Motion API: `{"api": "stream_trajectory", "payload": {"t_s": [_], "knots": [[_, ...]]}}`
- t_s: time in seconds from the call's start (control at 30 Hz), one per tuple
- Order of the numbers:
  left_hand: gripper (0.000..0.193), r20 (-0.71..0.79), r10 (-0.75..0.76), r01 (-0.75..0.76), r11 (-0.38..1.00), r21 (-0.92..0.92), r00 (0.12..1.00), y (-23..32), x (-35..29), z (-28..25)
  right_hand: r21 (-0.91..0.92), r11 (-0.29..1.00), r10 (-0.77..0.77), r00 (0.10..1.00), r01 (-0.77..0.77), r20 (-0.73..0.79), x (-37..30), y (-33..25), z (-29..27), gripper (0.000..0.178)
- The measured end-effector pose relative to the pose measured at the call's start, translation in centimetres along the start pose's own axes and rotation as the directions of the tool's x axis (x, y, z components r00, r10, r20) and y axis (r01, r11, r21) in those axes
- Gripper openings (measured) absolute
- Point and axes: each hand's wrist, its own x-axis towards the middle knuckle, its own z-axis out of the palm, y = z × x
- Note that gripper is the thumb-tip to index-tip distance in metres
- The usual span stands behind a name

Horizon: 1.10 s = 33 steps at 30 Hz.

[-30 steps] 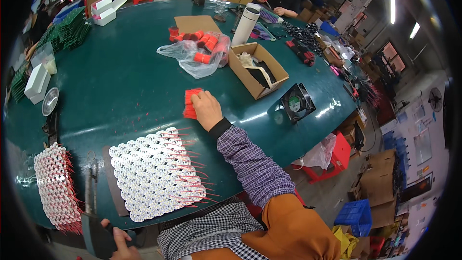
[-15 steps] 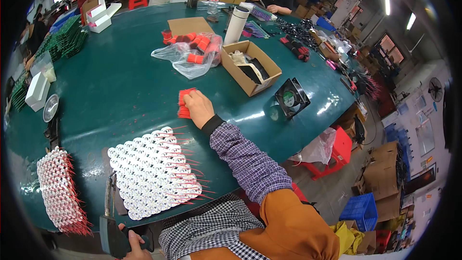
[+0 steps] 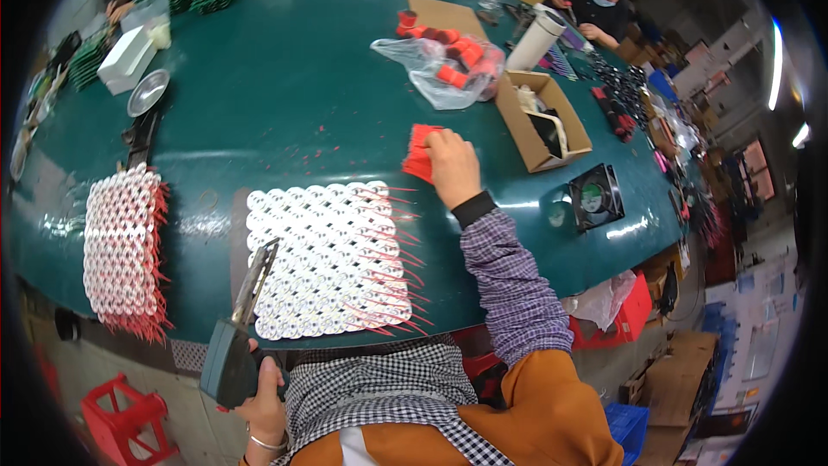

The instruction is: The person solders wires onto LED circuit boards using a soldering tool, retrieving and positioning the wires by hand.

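Head view: soldering gun (image 3: pixel 229 364) in the left hand (image 3: pixel 266 404), red wire bundle (image 3: pixel 419 155) at the right hand (image 3: pixel 454 166).
The left fingers wrap the soldering gun's grip, its tip over the left side of the white circuit-board panel (image 3: pixel 323 263), contact unclear; the right fingers grasp the bundle's right side on the green tabletop (image 3: pixel 259 86), beyond the panel's far right corner.

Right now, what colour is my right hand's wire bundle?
The wire bundle is red; head view.

Your green table (image 3: pixel 285 78) carries a red wire bundle (image 3: pixel 419 155), a cardboard box (image 3: pixel 517 128), a black fan (image 3: pixel 597 197) and a clear bag (image 3: pixel 431 86).
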Motion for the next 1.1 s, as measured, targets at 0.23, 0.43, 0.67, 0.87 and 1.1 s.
{"api": "stream_trajectory", "payload": {"t_s": [0.23,0.43,0.67,0.87,1.1], "knots": [[0.037,0.029,-0.040,0.041,0.999,-0.033,0.999,0.5,0.1,0.1,-0.159,0.955,-0.228,0.961,0.252,0.154,0.9,-2.4,-5.0,0.003],[0.046,0.110,-0.047,0.051,0.998,-0.029,0.993,0.6,0.5,0.0,-0.351,0.812,-0.265,0.831,0.466,0.489,0.0,-4.4,-5.8,0.005],[0.051,0.147,-0.125,0.164,0.943,-0.288,0.981,2.7,1.0,0.3,-0.266,0.899,-0.223,0.886,0.348,0.406,-0.6,-3.8,-6.6,0.002],[0.046,0.242,-0.214,0.266,0.941,-0.208,0.946,2.2,1.6,-0.5,0.421,0.899,-0.186,0.976,0.124,0.110,-3.9,-11.7,-10.2,0.021],[0.038,0.338,-0.189,0.137,0.976,0.172,0.922,2.0,-0.1,-2.4,0.571,0.821,-0.143,0.966,-0.005,0.215,-8.5,-16.2,-9.8,0.027]]}}
